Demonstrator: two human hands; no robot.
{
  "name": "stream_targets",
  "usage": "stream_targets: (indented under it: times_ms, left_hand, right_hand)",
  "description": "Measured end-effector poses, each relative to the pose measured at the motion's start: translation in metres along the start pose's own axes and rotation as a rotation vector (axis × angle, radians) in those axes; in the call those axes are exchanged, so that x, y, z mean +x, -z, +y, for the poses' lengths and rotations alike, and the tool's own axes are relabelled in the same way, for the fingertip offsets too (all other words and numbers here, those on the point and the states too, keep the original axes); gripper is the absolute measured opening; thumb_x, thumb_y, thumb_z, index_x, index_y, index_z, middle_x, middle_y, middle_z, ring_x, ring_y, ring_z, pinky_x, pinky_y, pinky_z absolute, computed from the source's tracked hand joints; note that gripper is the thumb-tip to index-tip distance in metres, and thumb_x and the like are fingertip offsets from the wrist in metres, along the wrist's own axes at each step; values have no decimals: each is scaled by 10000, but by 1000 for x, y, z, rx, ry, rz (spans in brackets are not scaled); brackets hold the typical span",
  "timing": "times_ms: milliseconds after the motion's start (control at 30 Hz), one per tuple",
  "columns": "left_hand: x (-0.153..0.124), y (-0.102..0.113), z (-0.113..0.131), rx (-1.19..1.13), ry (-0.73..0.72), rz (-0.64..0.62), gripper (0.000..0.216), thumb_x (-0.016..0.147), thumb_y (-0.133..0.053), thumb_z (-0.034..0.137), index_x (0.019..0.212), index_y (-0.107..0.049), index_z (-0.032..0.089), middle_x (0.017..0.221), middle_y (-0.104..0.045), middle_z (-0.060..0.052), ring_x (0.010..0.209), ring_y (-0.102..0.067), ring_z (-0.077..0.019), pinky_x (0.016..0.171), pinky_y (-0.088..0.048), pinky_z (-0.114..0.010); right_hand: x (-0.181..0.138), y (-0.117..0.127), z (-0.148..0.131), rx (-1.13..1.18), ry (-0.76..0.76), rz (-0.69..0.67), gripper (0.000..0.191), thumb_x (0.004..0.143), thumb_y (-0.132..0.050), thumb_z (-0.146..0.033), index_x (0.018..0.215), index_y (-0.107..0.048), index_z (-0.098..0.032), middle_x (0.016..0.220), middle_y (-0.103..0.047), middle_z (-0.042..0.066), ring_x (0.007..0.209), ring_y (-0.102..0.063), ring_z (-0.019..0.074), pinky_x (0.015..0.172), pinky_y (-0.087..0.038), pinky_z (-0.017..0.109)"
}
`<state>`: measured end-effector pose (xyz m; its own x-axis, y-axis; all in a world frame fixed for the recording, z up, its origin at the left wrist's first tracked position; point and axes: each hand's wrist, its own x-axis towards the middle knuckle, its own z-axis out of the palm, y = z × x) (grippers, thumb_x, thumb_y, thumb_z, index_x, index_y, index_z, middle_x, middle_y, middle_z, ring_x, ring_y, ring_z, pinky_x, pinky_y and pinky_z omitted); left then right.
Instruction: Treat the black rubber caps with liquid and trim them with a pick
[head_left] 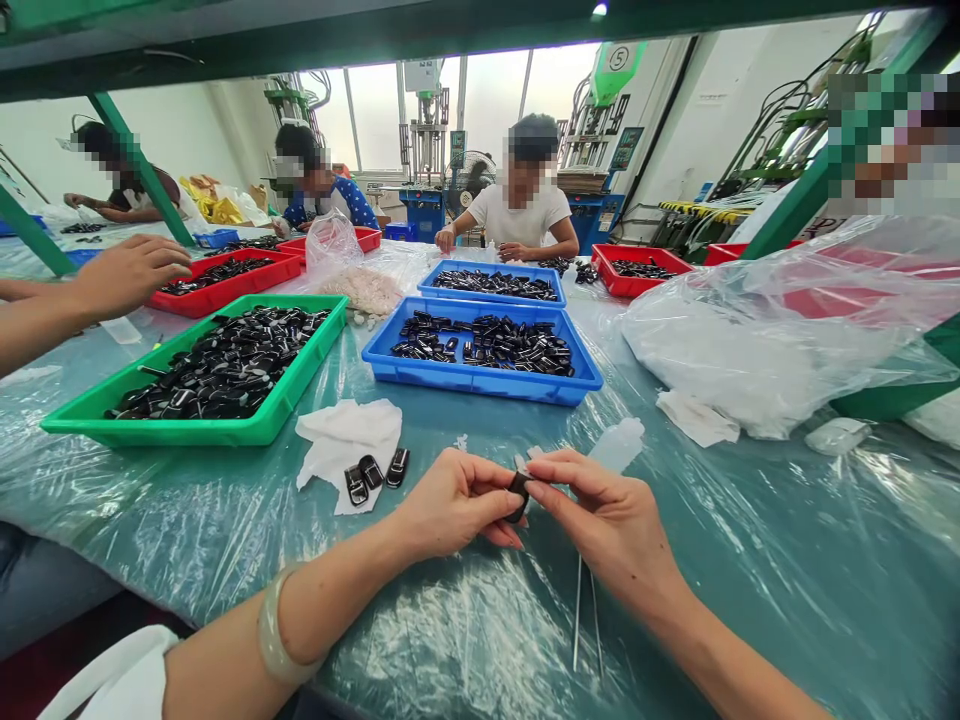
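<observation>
Above the plastic-covered table, my left hand (457, 505) is closed on a small glossy black plastic part (517, 492), held between thumb and fingers. My right hand (607, 510) pinches at the upper edge of the same part, its fingertips meeting those of the left. A small whitish bit shows at the fingertips; I cannot tell what it is. To the left, several similar black parts (372, 476) lie on and beside a crumpled white cloth (349, 430). Two thin metal rods (586, 610) and a translucent plastic piece (619, 442) are by my right hand.
A green tray (187, 432) and blue trays (480, 378) hold many black parts. Red trays (225, 290) stand farther back. A large clear plastic bag (750, 340) fills the right side. A co-worker's hand (131, 275) hovers at left; other people sit across the table.
</observation>
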<state>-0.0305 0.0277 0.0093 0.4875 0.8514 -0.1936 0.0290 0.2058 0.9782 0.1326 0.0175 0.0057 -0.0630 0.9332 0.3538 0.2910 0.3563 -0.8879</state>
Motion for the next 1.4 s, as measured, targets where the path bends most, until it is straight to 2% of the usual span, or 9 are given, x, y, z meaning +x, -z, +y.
stream_targets:
  times_ms: [567,833,1033,1400]
  left_hand:
    - [-2,0,0,9,-33,2,249,712,-608,333,746,-652,90,703,-646,-66,555,-639,-146,517,-498,-213]
    - [-2,0,0,-9,-54,-5,254,710,-617,350,750,-651,102,702,-644,-53,561,-639,-143,520,-492,-207]
    - [-3,0,1,-19,-60,-9,229,718,-607,329,741,-648,105,689,-634,-42,549,-632,-132,513,-485,-197]
    - [-3,0,1,4,-55,-11,241,707,-607,349,722,-639,111,684,-639,-45,547,-634,-144,501,-483,-205]
  right_hand:
    - [3,0,1,117,-54,-64,71,673,-681,-227,729,-724,-223,751,-663,27,684,-611,163,598,-508,272]
    - [2,0,-2,122,-71,-31,90,650,-702,-256,726,-711,-208,753,-671,33,672,-621,167,583,-535,266]
    - [3,-1,0,146,-74,-5,107,618,-717,-208,723,-723,-227,756,-681,20,693,-634,167,612,-546,268]
    - [3,1,-3,101,-68,-40,85,623,-721,-255,702,-729,-226,735,-675,29,674,-627,174,594,-540,277]
